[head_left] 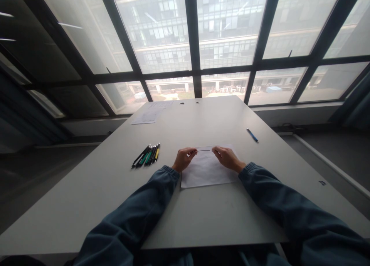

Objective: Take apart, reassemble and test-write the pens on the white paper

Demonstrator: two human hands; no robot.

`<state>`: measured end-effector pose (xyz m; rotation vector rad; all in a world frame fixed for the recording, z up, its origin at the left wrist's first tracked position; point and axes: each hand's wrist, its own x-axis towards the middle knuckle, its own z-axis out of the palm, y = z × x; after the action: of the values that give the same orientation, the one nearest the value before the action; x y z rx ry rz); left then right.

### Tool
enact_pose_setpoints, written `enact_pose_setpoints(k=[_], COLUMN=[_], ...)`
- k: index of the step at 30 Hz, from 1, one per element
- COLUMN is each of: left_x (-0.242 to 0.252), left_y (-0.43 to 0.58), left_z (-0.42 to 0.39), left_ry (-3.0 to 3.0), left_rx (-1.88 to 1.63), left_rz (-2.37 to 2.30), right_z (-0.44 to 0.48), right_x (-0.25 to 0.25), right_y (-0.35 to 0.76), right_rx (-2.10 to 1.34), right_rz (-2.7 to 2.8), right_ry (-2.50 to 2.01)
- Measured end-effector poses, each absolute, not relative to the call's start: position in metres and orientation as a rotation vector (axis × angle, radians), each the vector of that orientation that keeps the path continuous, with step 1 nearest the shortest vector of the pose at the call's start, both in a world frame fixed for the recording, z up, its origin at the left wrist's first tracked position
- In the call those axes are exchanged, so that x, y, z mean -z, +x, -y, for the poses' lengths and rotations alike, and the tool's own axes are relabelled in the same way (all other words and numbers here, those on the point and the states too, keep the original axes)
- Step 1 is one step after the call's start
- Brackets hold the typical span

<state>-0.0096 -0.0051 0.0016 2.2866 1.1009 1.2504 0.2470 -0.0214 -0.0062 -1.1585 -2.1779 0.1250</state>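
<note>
A thin dark rod [203,150], about as slim as a pen refill, is held level above a white sheet of paper [208,175]. The fingertips of my left hand [185,158] pinch its left end. At the other end, my right hand [227,158] closes thumb and fingers on it, partly hiding the tip. Both hands are over the paper's upper part, wrists near its left and right edges. To the left of my left hand lies a bunch of pens [146,155], mostly black, with green and yellow ones among them.
A blue pen [252,135] lies on the white table [173,131] at the right. Printed sheets [146,114] rest at the far left corner. A small dark mark or label [322,183] is near the right edge. Large windows [225,31] stand behind the table.
</note>
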Motion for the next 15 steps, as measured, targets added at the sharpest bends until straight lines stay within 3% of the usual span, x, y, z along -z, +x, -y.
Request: enact_pose_setpoints(k=[15], left_x=[-0.0056], left_y=[-0.0071], left_z=[0.008], left_ry=[2.614], left_rx=[-1.139], left_rz=[-0.93], right_z=[0.0281], right_x=[-0.0008], right_y=[0.2433], right_rx=[-0.11], right_rz=[2.403], right_ry=[-1.109])
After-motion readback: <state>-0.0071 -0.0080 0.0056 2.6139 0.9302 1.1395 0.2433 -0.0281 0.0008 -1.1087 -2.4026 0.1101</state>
